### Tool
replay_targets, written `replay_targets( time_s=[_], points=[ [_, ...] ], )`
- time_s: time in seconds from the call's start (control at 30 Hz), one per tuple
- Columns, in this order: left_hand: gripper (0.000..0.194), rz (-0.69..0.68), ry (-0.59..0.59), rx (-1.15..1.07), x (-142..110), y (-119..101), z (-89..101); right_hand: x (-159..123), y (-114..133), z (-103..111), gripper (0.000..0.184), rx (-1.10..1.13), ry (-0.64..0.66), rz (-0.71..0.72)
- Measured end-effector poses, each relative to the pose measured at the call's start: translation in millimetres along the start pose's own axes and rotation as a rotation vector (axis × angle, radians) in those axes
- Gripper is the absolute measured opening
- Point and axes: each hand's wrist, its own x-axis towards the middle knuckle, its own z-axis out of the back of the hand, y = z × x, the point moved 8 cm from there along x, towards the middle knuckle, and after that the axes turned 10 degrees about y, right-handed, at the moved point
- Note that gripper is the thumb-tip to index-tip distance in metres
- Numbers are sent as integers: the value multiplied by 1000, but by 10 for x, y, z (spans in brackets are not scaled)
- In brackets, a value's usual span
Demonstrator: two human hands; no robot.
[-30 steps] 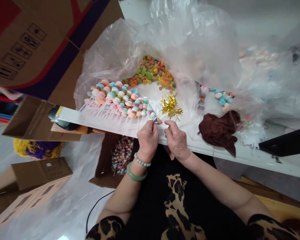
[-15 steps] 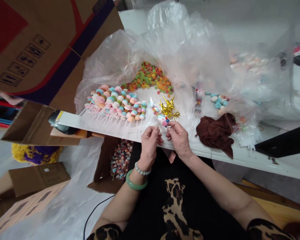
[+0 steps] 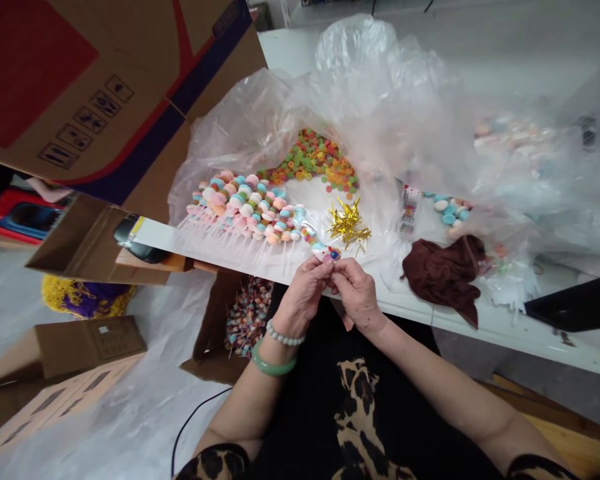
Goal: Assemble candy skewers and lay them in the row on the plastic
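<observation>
Tightly pinching, the left hand (image 3: 305,297) and right hand (image 3: 357,293) grip the neck of a clear bag (image 3: 316,243) around a candy skewer, just above the white board (image 3: 220,257). Gold twist ties (image 3: 349,223) lie just beyond; many unbagged candy skewers (image 3: 245,210) lie in rows, and a cardboard box (image 3: 215,327) below holds a heap of candy sticks (image 3: 249,317).

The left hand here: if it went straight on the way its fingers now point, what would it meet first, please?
The left hand would probably meet the bagged candy stick at its fingertips, which the right hand also holds; depth is unclear.
</observation>
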Motion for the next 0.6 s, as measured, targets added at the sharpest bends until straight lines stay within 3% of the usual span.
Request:
replay_targets(
  time_s=[0.07, 0.23, 0.37, 0.43, 0.6],
  points=[
    [35, 34, 5, -65, 10, 26, 26, -13, 37, -29, 7, -42, 20, 14],
    [30, -139, -178, -46, 26, -31, 247, -32, 65, -128, 8, -124, 145, 9],
    [33, -150, -128, -11, 33, -39, 219, 44, 86, 56, 20, -133, 31, -12],
    [29, -177, -140, 69, 4, -67, 217, 102, 140, 124, 24, -112, -27, 6],
    [39, -312, -218, 413, -102, -189, 216, 187, 228, 12, 25, -92, 56, 19]
  ],
)
